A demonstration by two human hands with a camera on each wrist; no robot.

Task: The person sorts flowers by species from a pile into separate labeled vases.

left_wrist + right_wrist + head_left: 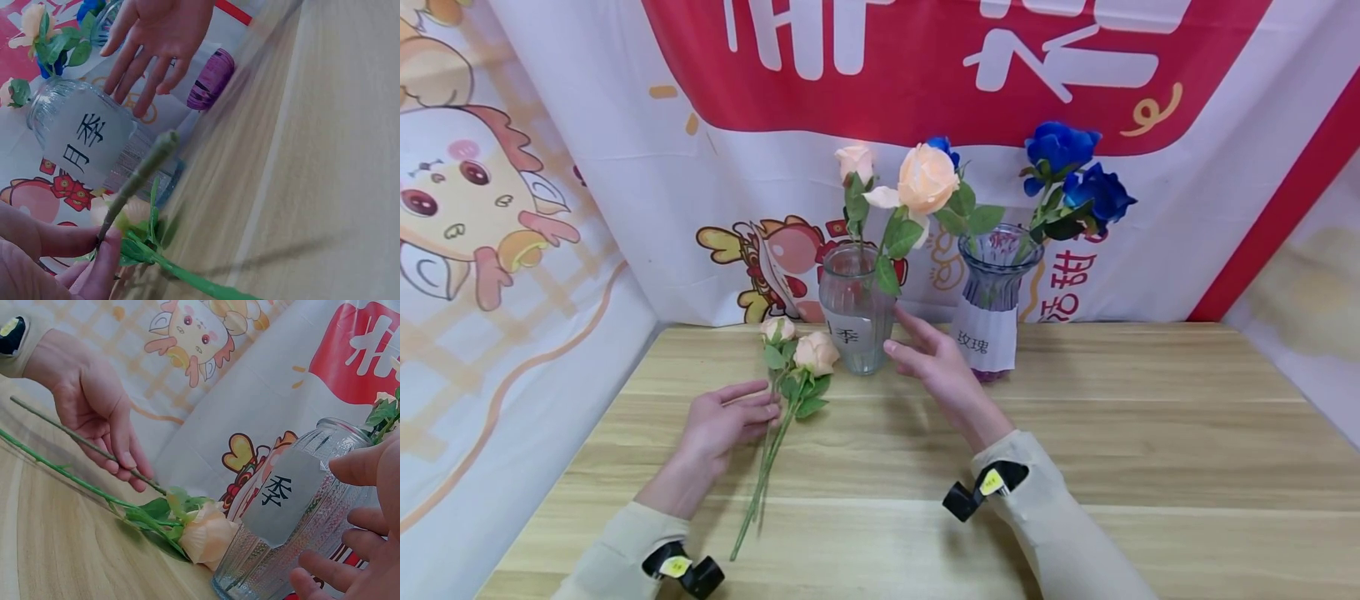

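Note:
My left hand [730, 421] pinches the thin stem [134, 184] of a peach rose between thumb and fingers, low over the table. Its small bloom [777, 329] points toward the back. Just beside it lies another peach rose [816, 353] with a long green stem, its head close to the clear glass vase [863, 354]. Two peach roses [928, 179] stand in that vase, which carries a white paper label [84, 137]. My right hand [940, 362] is at the vase's right side, fingers spread and fingertips close by the glass, gripping nothing.
A second, bluish glass vase [992, 287] with a white label stands right of the first, holding blue roses [1063, 148]. Behind both hangs a printed cloth [760, 167] with cartoon figures. The wooden table [1150, 467] reaches back to it.

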